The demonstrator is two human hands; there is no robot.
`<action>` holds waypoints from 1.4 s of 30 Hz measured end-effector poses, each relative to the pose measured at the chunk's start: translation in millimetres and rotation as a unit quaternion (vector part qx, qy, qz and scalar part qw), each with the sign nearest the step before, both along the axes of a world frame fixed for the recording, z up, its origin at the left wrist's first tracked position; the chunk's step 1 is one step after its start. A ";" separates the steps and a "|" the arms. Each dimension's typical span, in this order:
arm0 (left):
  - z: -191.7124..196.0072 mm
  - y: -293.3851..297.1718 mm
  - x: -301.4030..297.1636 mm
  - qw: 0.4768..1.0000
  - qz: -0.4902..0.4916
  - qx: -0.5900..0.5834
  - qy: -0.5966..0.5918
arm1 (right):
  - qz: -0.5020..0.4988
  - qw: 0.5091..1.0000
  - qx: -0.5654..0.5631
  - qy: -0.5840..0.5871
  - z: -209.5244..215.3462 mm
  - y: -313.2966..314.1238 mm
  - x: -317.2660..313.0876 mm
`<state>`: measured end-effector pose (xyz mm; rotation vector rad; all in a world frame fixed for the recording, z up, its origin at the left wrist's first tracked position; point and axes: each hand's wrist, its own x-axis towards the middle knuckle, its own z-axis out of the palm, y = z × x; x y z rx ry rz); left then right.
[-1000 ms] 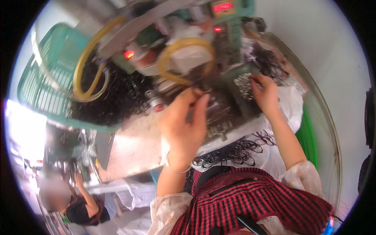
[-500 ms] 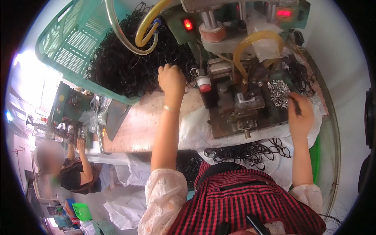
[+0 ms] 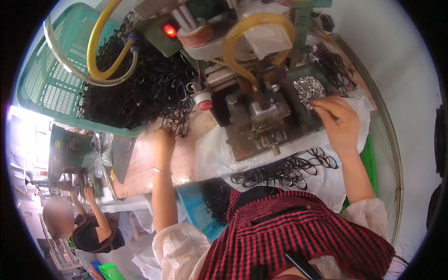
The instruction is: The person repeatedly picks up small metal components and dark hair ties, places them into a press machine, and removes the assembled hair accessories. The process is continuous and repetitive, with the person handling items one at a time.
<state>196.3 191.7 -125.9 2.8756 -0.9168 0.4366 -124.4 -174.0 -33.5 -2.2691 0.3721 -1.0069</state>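
The left hand (image 3: 163, 145) is over the counter (image 3: 137, 170), fingers curled; I can't tell if they grip the black loops (image 3: 179, 120) just past them. Farther on, the right hand (image 3: 339, 122) has bent fingers by the silver bits (image 3: 308, 89); I can't tell if they pinch any.

The perforated basket (image 3: 51, 93) is matt plastic; the black loops (image 3: 144, 86) look glossy, the small metal pieces (image 3: 307, 87) shiny. The yellow tube (image 3: 258, 18) is smooth, the machine base (image 3: 298, 123) dark, scuffed metal, the checked apron (image 3: 303, 233) matt cloth.
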 end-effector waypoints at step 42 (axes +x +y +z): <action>150.6 -183.2 -180.0 0.793 -0.262 -0.515 0.191 | -0.154 0.981 -0.078 0.086 -72.6 -60.8 48.7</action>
